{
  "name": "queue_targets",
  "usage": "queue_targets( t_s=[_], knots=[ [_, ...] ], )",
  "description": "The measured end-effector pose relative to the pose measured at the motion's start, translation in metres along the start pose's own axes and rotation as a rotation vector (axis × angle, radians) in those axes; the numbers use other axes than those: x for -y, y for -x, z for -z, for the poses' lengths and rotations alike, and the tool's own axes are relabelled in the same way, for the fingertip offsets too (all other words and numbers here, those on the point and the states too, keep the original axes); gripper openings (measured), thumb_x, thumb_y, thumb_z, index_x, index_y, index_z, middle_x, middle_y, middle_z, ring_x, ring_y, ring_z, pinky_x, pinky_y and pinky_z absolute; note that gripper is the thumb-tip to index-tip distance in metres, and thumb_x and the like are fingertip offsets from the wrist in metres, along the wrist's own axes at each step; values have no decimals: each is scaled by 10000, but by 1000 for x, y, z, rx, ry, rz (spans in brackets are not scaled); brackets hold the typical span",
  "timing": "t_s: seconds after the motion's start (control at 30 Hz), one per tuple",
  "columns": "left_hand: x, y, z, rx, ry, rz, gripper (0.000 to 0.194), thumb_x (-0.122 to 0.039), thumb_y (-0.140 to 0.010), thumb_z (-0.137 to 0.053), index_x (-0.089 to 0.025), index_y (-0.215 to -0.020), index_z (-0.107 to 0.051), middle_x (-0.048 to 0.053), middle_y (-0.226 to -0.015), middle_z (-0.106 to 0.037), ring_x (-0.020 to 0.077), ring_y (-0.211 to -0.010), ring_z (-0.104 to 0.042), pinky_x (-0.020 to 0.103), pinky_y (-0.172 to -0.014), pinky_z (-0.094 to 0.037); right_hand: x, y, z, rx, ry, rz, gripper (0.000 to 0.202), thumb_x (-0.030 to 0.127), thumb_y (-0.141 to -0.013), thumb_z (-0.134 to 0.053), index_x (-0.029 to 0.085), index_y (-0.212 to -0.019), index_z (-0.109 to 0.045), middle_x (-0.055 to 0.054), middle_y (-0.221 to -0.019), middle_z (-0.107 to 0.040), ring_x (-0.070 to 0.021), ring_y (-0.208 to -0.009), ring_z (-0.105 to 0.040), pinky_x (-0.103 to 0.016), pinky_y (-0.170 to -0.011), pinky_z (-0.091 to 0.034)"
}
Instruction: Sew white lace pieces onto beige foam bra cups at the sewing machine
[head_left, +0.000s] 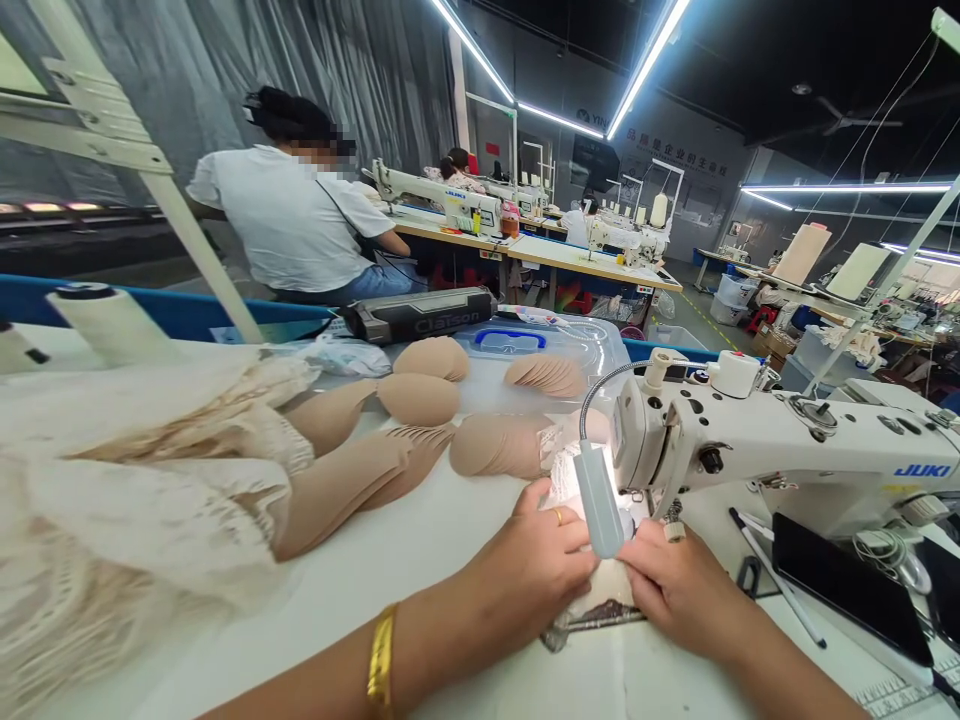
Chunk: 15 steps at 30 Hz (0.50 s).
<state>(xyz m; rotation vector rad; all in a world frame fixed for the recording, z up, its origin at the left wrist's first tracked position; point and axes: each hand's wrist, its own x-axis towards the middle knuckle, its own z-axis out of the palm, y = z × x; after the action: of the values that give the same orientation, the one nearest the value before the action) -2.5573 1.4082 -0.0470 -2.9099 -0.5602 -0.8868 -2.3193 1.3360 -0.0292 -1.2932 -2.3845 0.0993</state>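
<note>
A white JUKI sewing machine [697, 440] stands on the right of the table. Under its head lies a piece of white lace fabric [566, 480], lit by a grey lamp [598, 500] on a bendy metal neck. My left hand [544, 555], with a ring and a gold bracelet, has its fingers curled on the left edge of the fabric. My right hand [679, 580] pinches the near right side of it, close to the needle area. The lamp head hides the needle and part of my fingertips. A beige moulded cup stack [499, 445] lies just beyond my left hand.
More beige cups [345, 490] and a heap of cream lace [150, 480] cover the left side. Behind are a clear plastic box [480, 370] and a black Clarson box [427, 315]. A phone [851, 585] and a white pen [784, 585] lie right. A co-worker [300, 220] sits ahead.
</note>
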Motion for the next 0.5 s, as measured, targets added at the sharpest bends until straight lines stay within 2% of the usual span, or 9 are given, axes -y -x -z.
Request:
queue_targets(
  t_s=[0.13, 0.3, 0.4, 0.5],
  knots=[
    [8, -10, -1, 29, 22, 17, 173, -118, -914, -604, -258, -871, -696, -5, -869, -750, 238, -838, -661, 587, -1087, -315, -3, -3, -6, -44, 22, -61, 212, 96, -951, -484, 239, -899, -632, -18, -812, -572, -206, -722, -496, -301, -649, -362],
    [10, -17, 7, 108, 66, 104, 199, -142, -933, -546, -256, -862, -694, 7, -883, -780, 258, -833, -650, 603, -1030, -270, -4, -5, -7, -94, -44, -63, 225, 121, -964, -471, 233, -961, -666, -48, -926, -644, -220, -815, -566, -312, -730, -439],
    [19, -26, 27, 145, 66, 169, 206, -175, -935, -553, -252, -803, -691, -9, -816, -758, 239, -812, -661, 533, -1006, -344, -3, -5, -5, -103, -38, -64, 223, 124, -968, -466, 230, -931, -658, -45, -900, -643, -219, -793, -558, -315, -719, -436],
    [41, -52, 53, 86, 0, 368, 290, -164, -1000, -471, -237, -879, -724, 33, -908, -763, 246, -899, -690, 485, -998, -419, -3, -5, -5, -90, -9, -74, 223, 117, -964, -466, 233, -927, -653, -30, -832, -613, -218, -761, -543, -311, -689, -419]
  ],
)
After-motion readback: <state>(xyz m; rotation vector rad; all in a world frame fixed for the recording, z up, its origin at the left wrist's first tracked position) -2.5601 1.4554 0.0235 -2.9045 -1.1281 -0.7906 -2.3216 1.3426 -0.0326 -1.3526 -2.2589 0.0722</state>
